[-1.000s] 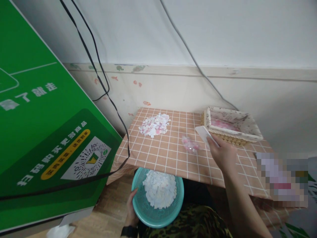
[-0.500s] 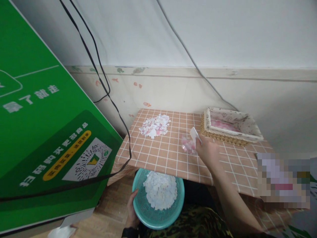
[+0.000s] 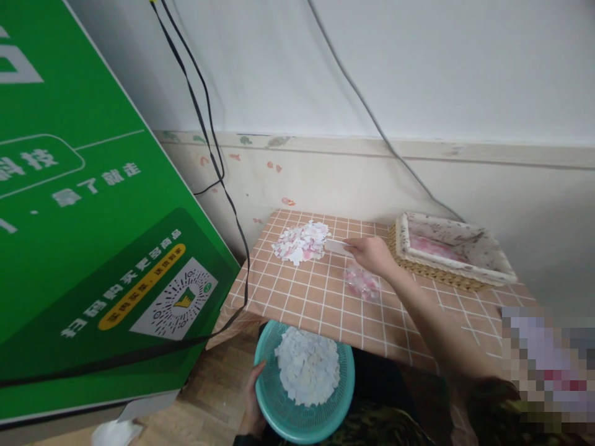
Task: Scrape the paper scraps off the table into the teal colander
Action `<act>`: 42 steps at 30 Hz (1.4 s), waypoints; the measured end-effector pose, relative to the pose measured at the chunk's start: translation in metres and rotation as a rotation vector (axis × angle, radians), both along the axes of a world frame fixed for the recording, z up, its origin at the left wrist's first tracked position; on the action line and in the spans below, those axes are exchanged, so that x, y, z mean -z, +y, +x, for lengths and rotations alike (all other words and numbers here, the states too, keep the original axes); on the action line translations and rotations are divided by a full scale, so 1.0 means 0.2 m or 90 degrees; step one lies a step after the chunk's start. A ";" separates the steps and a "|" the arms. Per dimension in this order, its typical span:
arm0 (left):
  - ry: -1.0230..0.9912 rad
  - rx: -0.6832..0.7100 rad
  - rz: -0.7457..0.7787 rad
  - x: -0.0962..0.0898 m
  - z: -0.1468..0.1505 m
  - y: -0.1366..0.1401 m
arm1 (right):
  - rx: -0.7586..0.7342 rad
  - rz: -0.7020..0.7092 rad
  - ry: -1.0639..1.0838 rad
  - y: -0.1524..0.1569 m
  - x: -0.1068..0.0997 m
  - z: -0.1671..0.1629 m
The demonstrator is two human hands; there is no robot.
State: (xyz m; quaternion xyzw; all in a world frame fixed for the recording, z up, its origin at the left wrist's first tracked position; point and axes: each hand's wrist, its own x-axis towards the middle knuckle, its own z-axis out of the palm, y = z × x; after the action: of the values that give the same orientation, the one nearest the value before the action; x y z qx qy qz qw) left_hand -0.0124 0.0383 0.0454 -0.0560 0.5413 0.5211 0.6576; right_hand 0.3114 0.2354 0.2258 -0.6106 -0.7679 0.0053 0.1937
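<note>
My left hand (image 3: 254,399) grips the left rim of a teal plastic basket (image 3: 344,396), held below the table's front edge. Small white paper pieces (image 3: 307,365) fill its middle. Stretched over the table, my right hand (image 3: 372,253) pinches a flat white card (image 3: 338,246). The card's tip is at the right side of a pile of white and pinkish paper scraps (image 3: 300,241); whether it touches them I cannot tell. Just below the right hand lies a heap of small clear-and-pink packets (image 3: 361,282).
A wicker basket (image 3: 437,275) with a flowered cloth lining stands at the table's right rear, pink items inside. The checked tablecloth (image 3: 279,291) covers the table. A green cabinet (image 3: 106,248) rises at left, with black cables (image 3: 225,192) hanging beside it. A blurred patch hides the right end.
My right hand has moved left and away from me with the card, from the pink packets to the paper scrap pile. My left hand keeps hold of the teal basket. The view has shifted slightly.
</note>
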 end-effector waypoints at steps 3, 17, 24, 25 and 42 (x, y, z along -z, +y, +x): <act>-0.037 0.014 -0.015 0.00 0.00 0.00 | -0.043 -0.003 -0.023 0.02 0.00 -0.02; 0.008 0.024 -0.009 -0.09 0.02 0.01 | -0.054 -0.036 0.026 0.04 0.00 -0.07; 0.030 0.010 -0.003 -0.19 0.04 0.02 | -0.155 -0.043 0.054 0.07 0.01 -0.09; 0.032 0.008 -0.005 -0.19 0.04 0.02 | -0.156 -0.039 0.066 0.08 0.01 -0.09; 0.005 0.022 -0.016 -0.26 0.04 0.03 | -0.304 -0.078 0.113 0.08 -0.01 -0.17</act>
State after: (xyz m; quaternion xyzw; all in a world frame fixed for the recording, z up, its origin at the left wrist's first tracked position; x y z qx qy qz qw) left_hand -0.0036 0.0441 0.0967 -0.0531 0.5511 0.5032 0.6635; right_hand 0.2781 0.2510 0.2285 -0.4198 -0.8684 0.1511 0.2164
